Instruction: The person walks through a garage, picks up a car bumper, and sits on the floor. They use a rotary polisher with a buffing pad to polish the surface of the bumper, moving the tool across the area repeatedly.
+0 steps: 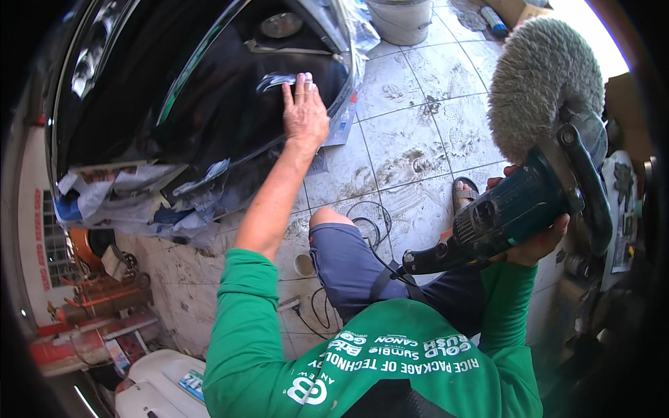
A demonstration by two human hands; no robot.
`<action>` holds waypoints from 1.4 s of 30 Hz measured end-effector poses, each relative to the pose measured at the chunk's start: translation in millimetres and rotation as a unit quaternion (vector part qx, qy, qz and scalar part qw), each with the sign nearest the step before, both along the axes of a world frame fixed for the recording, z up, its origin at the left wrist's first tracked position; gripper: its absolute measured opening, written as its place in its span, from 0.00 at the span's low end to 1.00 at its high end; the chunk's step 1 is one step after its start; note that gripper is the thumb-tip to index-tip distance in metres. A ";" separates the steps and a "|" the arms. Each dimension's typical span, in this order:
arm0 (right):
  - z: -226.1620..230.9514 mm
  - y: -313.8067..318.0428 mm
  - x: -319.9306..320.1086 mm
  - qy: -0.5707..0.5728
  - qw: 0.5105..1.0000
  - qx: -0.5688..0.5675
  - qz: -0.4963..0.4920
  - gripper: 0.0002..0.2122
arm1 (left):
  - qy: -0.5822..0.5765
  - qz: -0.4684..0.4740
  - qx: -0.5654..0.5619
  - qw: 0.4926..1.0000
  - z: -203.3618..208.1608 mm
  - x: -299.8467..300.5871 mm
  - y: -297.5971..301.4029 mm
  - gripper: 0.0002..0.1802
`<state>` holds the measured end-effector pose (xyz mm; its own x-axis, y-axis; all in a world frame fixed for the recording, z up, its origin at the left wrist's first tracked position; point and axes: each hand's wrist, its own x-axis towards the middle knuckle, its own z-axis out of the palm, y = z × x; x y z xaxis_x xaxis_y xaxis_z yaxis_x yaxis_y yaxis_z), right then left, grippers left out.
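My left hand (305, 115) lies with fingers stretched out on a glossy black car body panel (223, 104). Whitish paste marks its fingertips, and a pale streak (275, 81) shows on the panel beside them. On the other side, my right hand (540, 244) supports a dark teal power polisher (512, 209) from below, some fingers hidden behind its body. The polisher's thick grey wool pad (547, 83) is tilted up, apart from the car. Masking paper and plastic film (139, 188) cover the panel's lower edge.
A grey bucket (401, 22) stands on the stained tile floor (411, 139) at the far side. A black cord (380, 233) loops near my legs, beside a small cup (304, 265). An orange machine (104, 299) and a white rounded body (157, 386) are at lower left.
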<state>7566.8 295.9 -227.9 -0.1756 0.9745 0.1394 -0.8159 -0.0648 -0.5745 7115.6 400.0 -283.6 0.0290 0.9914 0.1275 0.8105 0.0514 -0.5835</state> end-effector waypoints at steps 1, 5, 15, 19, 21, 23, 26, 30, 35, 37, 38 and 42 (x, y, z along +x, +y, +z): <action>-2.8 -2.4 4.7 -0.016 1.000 -0.007 -0.017 0.52 | -0.005 -0.006 -0.051 0.999 10.9 2.1 3.3 0.48; 2.7 -8.0 6.5 -0.024 0.998 -0.034 -0.040 0.55 | -0.052 -0.007 0.001 0.999 18.4 13.7 35.5 0.51; 1.2 -2.2 18.7 -0.100 0.994 -0.031 -0.044 0.56 | -0.349 -0.001 -0.068 0.935 -46.9 67.6 85.1 0.53; 1.5 -2.9 21.1 -0.077 0.995 -0.016 -0.060 0.57 | -0.633 0.064 0.151 0.756 -47.8 56.4 95.5 0.49; 1.3 -0.9 23.9 -0.075 0.995 -0.014 -0.066 0.57 | -0.536 0.061 0.156 0.828 -58.3 62.1 95.9 0.48; 3.7 1.1 26.2 -0.069 0.995 -0.023 -0.068 0.56 | -0.410 0.026 0.139 0.901 -65.2 69.3 97.2 0.49; 2.6 5.1 30.2 -0.056 0.997 -0.020 -0.053 0.56 | -0.259 0.017 -0.001 0.966 -64.0 65.9 100.8 0.50; -0.8 3.7 34.0 -0.045 0.995 -0.066 -0.067 0.55 | -0.066 0.000 -0.139 0.988 -47.0 45.2 74.2 0.48; 4.2 4.0 34.9 -0.065 0.995 -0.023 -0.071 0.53 | 0.008 0.019 -0.035 0.999 42.7 17.2 37.5 0.47; 4.0 8.3 27.3 -0.056 0.996 -0.013 -0.073 0.52 | 0.044 -0.026 -0.012 0.999 66.1 -15.0 10.5 0.45; 1.6 8.4 30.1 -0.060 0.996 -0.014 -0.071 0.51 | 0.013 0.002 -0.039 0.999 74.9 -13.5 -3.7 0.46; 5.5 8.9 24.4 -0.118 0.986 -0.049 -0.112 0.54 | -0.045 0.004 0.107 0.993 123.2 -10.8 -46.8 0.51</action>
<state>7591.1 304.8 -222.4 0.0287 0.9993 0.0239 -0.6608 0.0369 -0.7497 7104.8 353.2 -160.4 0.0010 0.9412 0.3379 0.8576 0.1730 -0.4844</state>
